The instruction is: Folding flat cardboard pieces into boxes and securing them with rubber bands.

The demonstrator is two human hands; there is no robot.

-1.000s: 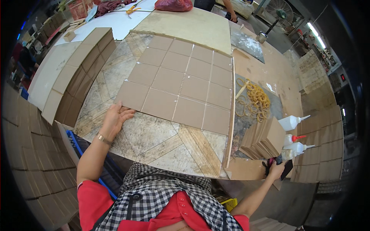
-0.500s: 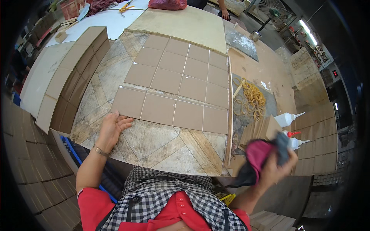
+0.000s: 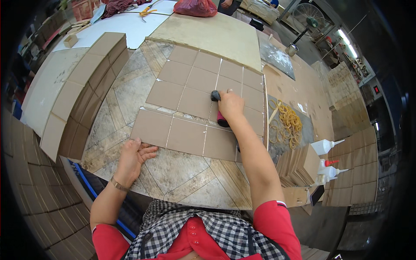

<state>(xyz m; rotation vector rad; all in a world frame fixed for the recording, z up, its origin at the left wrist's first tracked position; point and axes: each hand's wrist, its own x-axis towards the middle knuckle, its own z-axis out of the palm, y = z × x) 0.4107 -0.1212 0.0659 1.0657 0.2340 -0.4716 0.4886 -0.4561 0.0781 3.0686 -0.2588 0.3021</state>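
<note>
Left fingers (image 3: pixel 149 151): loosely parted and slightly bent, pinching nothing that showed; the thumb met the front edge of the squares near their left corner, the other fingertips just in front of it.
Right fingers (image 3: pixel 225 92): curled around a dark-and-pink cloth (image 3: pixel 222 118), which poked out on the left side of the hand; some fingertips were hidden, so how tightly they squeezed could not be told.
Wiping: best done, I judged, with light, flat pressure, drawing along the seams rather than across them, so that no square would ride up or skid.
Steadying: the left hand seemed well placed as a stop; a firmer thumb on the corner would likely have guarded the front row better.
Front row (image 3: pixel 186 135): flat brown squares, right beside the left fingers, set apart from the back rows by a narrow gap (slanted, and worth watching).
Back rows (image 3: pixel 195 102): brown squares directly under the right hand and cloth, well apart from the left fingers; white marks ran along several seams.
Board (image 3: pixel 186 171): patterned and stained, under all the squares, with a wooden strip (image 3: pixel 265 108) along their right side.
Right of the strip: yellow rubber bands (image 3: pixel 289 119) in a tangle, a stack of loose squares (image 3: pixel 299 164), white bottles (image 3: pixel 321 147) just beyond.
</note>
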